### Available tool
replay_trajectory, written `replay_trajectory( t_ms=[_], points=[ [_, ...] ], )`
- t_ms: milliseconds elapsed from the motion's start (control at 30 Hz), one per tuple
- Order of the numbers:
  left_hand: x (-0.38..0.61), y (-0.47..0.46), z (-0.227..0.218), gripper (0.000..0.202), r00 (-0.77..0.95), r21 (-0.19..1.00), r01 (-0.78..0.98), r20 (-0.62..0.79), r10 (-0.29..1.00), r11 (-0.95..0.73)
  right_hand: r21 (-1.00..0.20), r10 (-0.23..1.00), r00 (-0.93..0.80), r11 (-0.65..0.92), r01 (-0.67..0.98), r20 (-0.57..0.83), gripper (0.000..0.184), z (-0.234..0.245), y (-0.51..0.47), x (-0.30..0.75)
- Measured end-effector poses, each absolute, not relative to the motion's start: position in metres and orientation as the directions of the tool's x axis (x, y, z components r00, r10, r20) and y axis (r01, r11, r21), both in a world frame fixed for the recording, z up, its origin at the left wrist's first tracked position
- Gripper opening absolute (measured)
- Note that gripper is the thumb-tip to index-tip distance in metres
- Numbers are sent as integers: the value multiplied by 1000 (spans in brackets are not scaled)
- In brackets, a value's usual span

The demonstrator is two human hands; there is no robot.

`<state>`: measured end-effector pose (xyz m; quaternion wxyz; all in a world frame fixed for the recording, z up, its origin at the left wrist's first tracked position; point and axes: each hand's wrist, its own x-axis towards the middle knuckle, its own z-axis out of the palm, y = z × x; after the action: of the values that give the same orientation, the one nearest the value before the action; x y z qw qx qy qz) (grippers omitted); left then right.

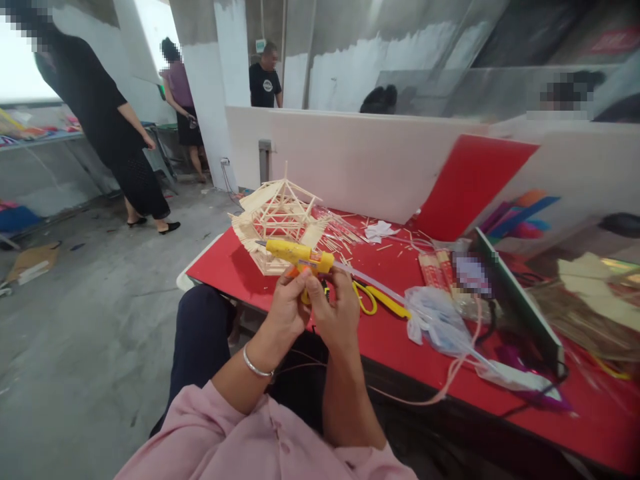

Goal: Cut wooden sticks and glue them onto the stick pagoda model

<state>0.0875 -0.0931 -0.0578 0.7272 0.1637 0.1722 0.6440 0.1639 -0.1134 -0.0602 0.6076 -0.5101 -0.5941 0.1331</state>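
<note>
- A yellow plastic glue gun [295, 253] with orange parts is held above the near edge of the red-covered surface [210, 268].
- The gun is grasped from below by the left hand [289, 307], and its rear end is gripped by the right hand [334, 307]; a long translucent stick [373, 280] is seen running out behind it.
- A pale wooden stick model with a pointed roof [257, 198] is set just beyond the gun and partly covered by it.
- Thin loose wooden sticks [346, 232] and a crumpled white tissue [379, 231] are strewn to its right; a clear plastic bag [435, 321] is placed nearer.
- The surface is backed by a white partition [340, 157], against which a flat red panel [475, 187] is leaned.
- On the grey concrete floor [90, 320], a person in black [95, 107] is seen leaning at the left.
</note>
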Motion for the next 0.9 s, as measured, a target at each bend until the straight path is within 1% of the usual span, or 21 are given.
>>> replay_trajectory(
  t_ms=[33, 100, 233, 300, 400, 467, 533, 633, 700, 767, 800, 867, 900],
  points=[
    [89, -95, -61, 36, 122, 454, -881, -56, 991, 134, -750, 769, 234, 425, 507, 595, 33, -60, -117, 166],
    [93, -99, -66, 35, 154, 448, -877, -85, 985, 175, -727, 789, 211, 379, 572, 577, 33, -60, -124, 168],
    [98, -106, -68, 38, 284, 429, -857, -67, 957, 284, -764, 831, 228, 313, 564, 508, 32, -59, -130, 166],
    [96, -107, -67, 42, 329, 414, -854, -42, 943, 316, -761, 813, 249, 320, 565, 527, 29, -58, -131, 165],
    [91, -105, -68, 45, 369, 410, -844, -28, 929, 347, -724, 780, 257, 331, 605, 571, 27, -56, -128, 163],
    [88, -101, -69, 46, 367, 414, -841, -37, 930, 348, -719, 794, 237, 323, 616, 560, 28, -56, -125, 163],
    [85, -97, -69, 42, 329, 416, -851, -54, 943, 321, -713, 814, 204, 320, 623, 544, 27, -58, -121, 161],
    [84, -94, -69, 38, 276, 410, -868, -73, 958, 281, -680, 795, 187, 341, 649, 577, 28, -64, -116, 158],
    [84, -93, -69, 40, 264, 418, -871, -50, 963, 260, -690, 779, 221, 338, 641, 586, 28, -67, -115, 157],
    [83, -91, -73, 45, 264, 470, -853, 12, 964, 228, -731, 771, 292, 305, 611, 566, 29, -69, -115, 159],
    [81, -89, -76, 47, 270, 527, -826, 57, 961, 200, -756, 759, 342, 286, 589, 554, 30, -69, -115, 162],
    [71, -83, -86, 48, 276, 698, -709, 142, 951, 101, -805, 718, 455, 251, 538, 527, 32, -68, -117, 171],
    [64, -78, -92, 41, 240, 805, -593, 172, 955, 4, -827, 697, 503, 239, 509, 510, 33, -67, -117, 177]
  ],
)
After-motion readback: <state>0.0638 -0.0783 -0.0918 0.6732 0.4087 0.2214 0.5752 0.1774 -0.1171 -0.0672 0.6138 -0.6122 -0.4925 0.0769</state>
